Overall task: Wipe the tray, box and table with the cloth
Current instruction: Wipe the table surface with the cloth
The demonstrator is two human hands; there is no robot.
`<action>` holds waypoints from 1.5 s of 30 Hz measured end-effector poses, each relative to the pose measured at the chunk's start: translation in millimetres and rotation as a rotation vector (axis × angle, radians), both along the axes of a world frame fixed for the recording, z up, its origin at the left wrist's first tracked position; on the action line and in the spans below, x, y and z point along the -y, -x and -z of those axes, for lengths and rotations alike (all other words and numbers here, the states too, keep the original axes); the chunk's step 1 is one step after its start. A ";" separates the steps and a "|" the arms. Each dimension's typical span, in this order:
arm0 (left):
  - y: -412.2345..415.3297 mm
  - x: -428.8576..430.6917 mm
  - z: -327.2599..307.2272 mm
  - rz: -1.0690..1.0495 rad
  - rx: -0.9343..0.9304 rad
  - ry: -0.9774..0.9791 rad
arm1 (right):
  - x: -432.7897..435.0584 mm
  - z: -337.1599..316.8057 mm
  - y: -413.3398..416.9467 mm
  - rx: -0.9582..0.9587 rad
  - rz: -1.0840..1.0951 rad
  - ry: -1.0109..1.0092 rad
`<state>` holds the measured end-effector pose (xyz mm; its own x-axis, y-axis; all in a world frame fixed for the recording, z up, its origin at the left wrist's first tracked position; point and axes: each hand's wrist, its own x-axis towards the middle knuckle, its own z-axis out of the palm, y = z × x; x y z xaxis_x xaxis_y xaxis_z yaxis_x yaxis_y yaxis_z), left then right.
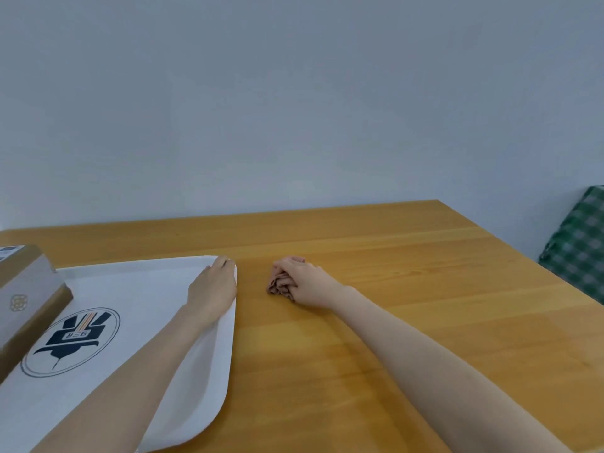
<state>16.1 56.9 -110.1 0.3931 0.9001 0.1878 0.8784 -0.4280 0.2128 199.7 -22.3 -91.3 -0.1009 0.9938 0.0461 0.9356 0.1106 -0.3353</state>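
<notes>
Table-wiping, we judge: right hand grips bunched pinkish-brown cloth on bare wooden table, left hand flat, steadying white plastic tray; next, sweep outward

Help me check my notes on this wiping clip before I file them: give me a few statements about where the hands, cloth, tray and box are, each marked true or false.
1. The right hand presses the bunched cloth onto the wooden table. True.
2. The cloth lies inside the tray. False: it is on the bare table, to the right of the white tray.
3. The left hand rests on the tray's far right corner. True.
4. The box stands on the table to the right of the cloth. False: it sits at the left edge of the view, over the tray's left side.
5. The left hand holds the cloth. False: the right hand has it.
</notes>
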 end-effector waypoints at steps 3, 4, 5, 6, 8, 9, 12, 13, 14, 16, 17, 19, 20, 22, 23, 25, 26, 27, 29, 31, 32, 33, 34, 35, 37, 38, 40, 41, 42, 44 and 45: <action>-3.0 2.5 -1.6 -0.014 0.007 -0.011 | -19.4 -2.9 15.5 0.026 0.040 0.019; -3.9 3.7 -2.2 -0.018 0.005 -0.012 | -23.2 -3.1 19.8 0.028 0.043 0.025; -3.4 4.7 -2.9 -0.022 0.010 -0.008 | -25.5 -3.0 24.3 0.024 0.038 0.028; -3.0 5.1 -3.4 -0.021 0.018 0.000 | -25.8 -2.4 27.8 0.014 0.028 0.023; -1.6 4.7 -3.9 -0.013 0.011 0.014 | -21.6 0.7 32.8 -0.012 -0.012 0.005; -0.8 4.2 -4.5 -0.009 -0.008 0.021 | -17.8 2.7 35.0 -0.021 -0.036 -0.001; 1.7 2.7 -8.8 0.002 -0.056 0.052 | -2.4 5.0 41.4 -0.016 -0.098 0.000; 3.0 2.1 -10.9 0.013 -0.072 0.081 | 3.8 4.7 43.3 -0.009 -0.113 -0.001; 4.6 0.6 -12.9 0.031 -0.098 0.117 | 9.8 3.8 44.8 0.001 -0.127 -0.006; 7.9 2.2 -16.9 0.081 -0.188 0.186 | 24.8 2.2 47.3 0.022 -0.156 -0.023; 9.9 4.1 -17.4 0.098 -0.228 0.207 | 31.3 2.3 48.5 0.029 -0.167 -0.031; 13.9 13.0 -15.9 0.105 -0.244 0.231 | 44.1 2.2 51.3 0.041 -0.186 -0.037; 15.1 18.0 -14.1 0.103 -0.232 0.240 | 48.6 2.2 52.2 0.046 -0.192 -0.039; 18.8 32.7 -11.3 0.102 -0.176 0.256 | 59.1 1.4 54.4 0.056 -0.201 -0.043; 21.2 41.2 -11.2 0.105 -0.138 0.252 | 65.3 1.0 55.8 0.063 -0.206 -0.042; 24.8 53.5 -12.5 0.114 -0.038 0.184 | 75.9 0.6 58.3 0.077 -0.222 -0.046; 26.8 61.4 -14.9 0.104 0.040 0.134 | 82.8 0.6 60.0 0.084 -0.233 -0.048; 27.5 68.4 -18.1 0.082 0.127 0.084 | 88.5 0.5 61.5 0.089 -0.240 -0.048; 27.0 78.8 -25.0 0.038 0.245 -0.019 | 96.5 1.0 64.6 0.088 -0.251 -0.053; 26.2 93.3 -29.9 0.011 0.239 -0.083 | 109.9 3.2 68.1 0.082 -0.268 -0.061; 26.0 93.1 -31.4 0.011 0.229 -0.107 | 112.2 3.6 69.5 0.078 -0.274 -0.064; 26.4 92.1 -31.0 0.013 0.204 -0.132 | 115.1 3.6 71.2 0.079 -0.280 -0.068; 27.1 92.2 -30.3 0.024 0.168 -0.149 | 118.8 2.9 73.2 0.081 -0.286 -0.076; 26.9 92.3 -27.7 0.040 0.131 -0.163 | 123.4 3.5 74.7 0.082 -0.293 -0.082; 26.1 94.2 -22.7 0.052 0.113 -0.154 | 130.8 4.6 77.9 0.079 -0.308 -0.094; 24.7 97.0 -21.6 0.055 0.121 -0.131 | 134.4 4.7 79.1 0.076 -0.315 -0.099; 21.7 102.8 -18.8 0.082 0.112 -0.058 | 142.2 5.1 79.9 0.057 -0.337 -0.111; 21.2 103.9 -16.6 0.093 0.100 -0.009 | 146.2 5.7 79.5 0.045 -0.348 -0.121; 21.2 104.4 -15.4 0.096 0.085 0.044 | 150.0 6.6 78.8 0.036 -0.356 -0.132; 22.5 102.3 -12.2 0.105 0.025 0.119 | 156.3 8.6 75.2 0.022 -0.367 -0.139; 23.8 101.2 -10.5 0.111 -0.004 0.139 | 159.0 9.8 72.0 0.019 -0.372 -0.133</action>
<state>-7.7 -44.2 -99.6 0.4919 0.8684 0.0626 0.8284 -0.4889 0.2733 127.7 -181.3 -101.1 -0.4553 0.8745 0.1670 0.8294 0.4848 -0.2776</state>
